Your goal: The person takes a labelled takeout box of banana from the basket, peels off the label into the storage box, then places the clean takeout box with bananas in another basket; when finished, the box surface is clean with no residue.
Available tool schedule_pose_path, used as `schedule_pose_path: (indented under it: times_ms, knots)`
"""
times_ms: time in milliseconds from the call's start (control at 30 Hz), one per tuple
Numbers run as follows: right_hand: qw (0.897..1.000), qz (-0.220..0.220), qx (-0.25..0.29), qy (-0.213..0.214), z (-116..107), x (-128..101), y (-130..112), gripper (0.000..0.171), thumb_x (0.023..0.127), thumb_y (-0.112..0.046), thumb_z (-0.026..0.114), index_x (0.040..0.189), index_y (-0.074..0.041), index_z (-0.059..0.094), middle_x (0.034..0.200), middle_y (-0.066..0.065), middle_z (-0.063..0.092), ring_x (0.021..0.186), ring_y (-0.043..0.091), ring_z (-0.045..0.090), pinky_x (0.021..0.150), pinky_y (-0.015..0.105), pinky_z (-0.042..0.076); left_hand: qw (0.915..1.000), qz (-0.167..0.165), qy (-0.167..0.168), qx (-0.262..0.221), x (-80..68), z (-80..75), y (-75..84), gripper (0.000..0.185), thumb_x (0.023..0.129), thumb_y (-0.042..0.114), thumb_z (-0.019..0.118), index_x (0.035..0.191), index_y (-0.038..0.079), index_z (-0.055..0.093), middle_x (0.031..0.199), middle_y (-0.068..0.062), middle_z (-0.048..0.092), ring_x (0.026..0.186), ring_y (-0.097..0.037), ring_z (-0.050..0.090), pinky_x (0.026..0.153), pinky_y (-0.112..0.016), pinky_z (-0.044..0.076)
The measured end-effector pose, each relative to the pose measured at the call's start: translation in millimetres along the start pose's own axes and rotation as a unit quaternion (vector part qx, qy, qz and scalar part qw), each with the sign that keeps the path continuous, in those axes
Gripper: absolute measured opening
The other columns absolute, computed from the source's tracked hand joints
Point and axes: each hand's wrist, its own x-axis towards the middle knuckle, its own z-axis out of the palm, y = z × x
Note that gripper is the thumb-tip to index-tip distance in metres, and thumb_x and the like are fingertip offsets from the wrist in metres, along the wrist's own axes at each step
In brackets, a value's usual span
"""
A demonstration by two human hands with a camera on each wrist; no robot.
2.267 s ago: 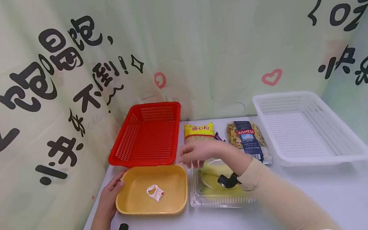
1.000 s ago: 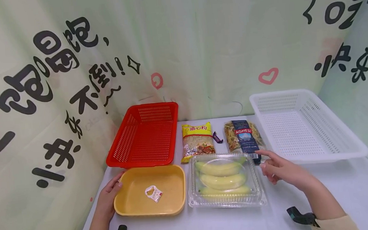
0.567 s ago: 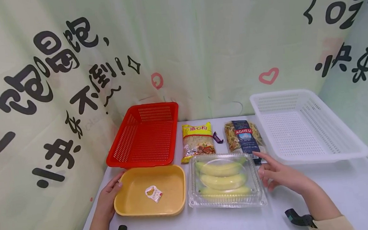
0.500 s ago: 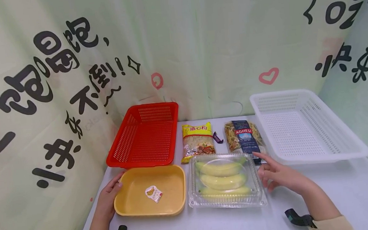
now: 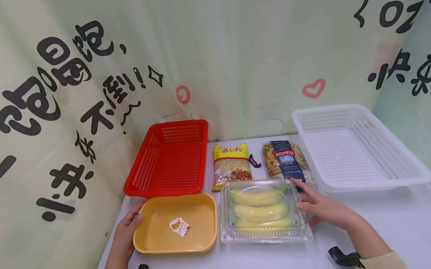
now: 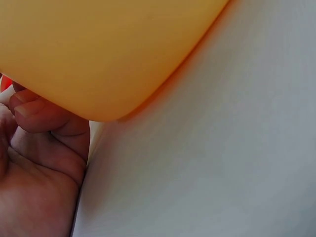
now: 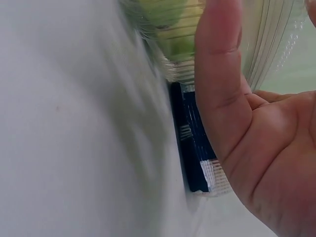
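A clear plastic clamshell box with three yellow bananas lies shut on the white table. My right hand is at its right edge, fingers straight, index finger pointing at the far right corner. In the right wrist view the thumb lies against the clear box. To the left stands a yellow tub with a small banana sticker in it. My left hand holds the tub's left corner. The left wrist view shows the thumb bent against the tub's wall.
Behind the tub stands a red basket; a white basket is at the back right. Between them lie a yellow macaroni bag, a small purple candy and a dark Agnesi pasta bag. A printed curtain closes off the back and sides.
My right hand drew back from over the clear box to its right side, then slid left until it met the box's right edge. The left hand has stayed on the tub.
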Motion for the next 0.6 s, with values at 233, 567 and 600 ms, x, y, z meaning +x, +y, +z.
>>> schedule_pose_path:
  times_ms: [233, 567, 600]
  knots:
    - [1.0, -0.001, 0.009, 0.0, 3.4, 0.0, -1.7, 0.085, 0.101, -0.027, 0.055, 0.158, -0.032, -0.009, 0.101, 0.014, 0.054, 0.083, 0.025, 0.063, 0.064, 0.045, 0.059, 1.0, 0.001, 0.002, 0.005, 1.8, -1.2, -2.2, 0.06, 0.097, 0.043, 0.059, 0.151, 0.023, 0.042, 0.138, 0.023, 0.054, 0.113, 0.006, 0.058, 0.092, -0.015, 0.051]
    - [0.998, 0.0, 0.062, -0.016, 4.7, 1.3, -2.6, 0.084, 0.101, -0.023, 0.055, 0.158, -0.026, -0.007, 0.102, 0.01, 0.053, 0.085, 0.021, 0.065, 0.065, 0.041, 0.06, 0.9999, 0.003, 0.006, 0.013, 2.9, -1.1, -4.1, 0.062, 0.095, 0.046, 0.06, 0.15, 0.024, 0.043, 0.152, 0.008, 0.046, 0.114, 0.005, 0.057, 0.092, -0.014, 0.051]
    - [0.998, 0.0, 0.065, -0.016, 4.9, 1.5, -2.5, 0.084, 0.101, -0.023, 0.055, 0.158, -0.026, -0.007, 0.101, 0.01, 0.052, 0.085, 0.021, 0.065, 0.064, 0.04, 0.06, 0.9999, 0.003, 0.005, 0.012, 2.9, -1.0, -4.0, 0.062, 0.095, 0.046, 0.06, 0.15, 0.024, 0.043, 0.152, 0.008, 0.046, 0.114, 0.006, 0.057, 0.092, -0.014, 0.051]
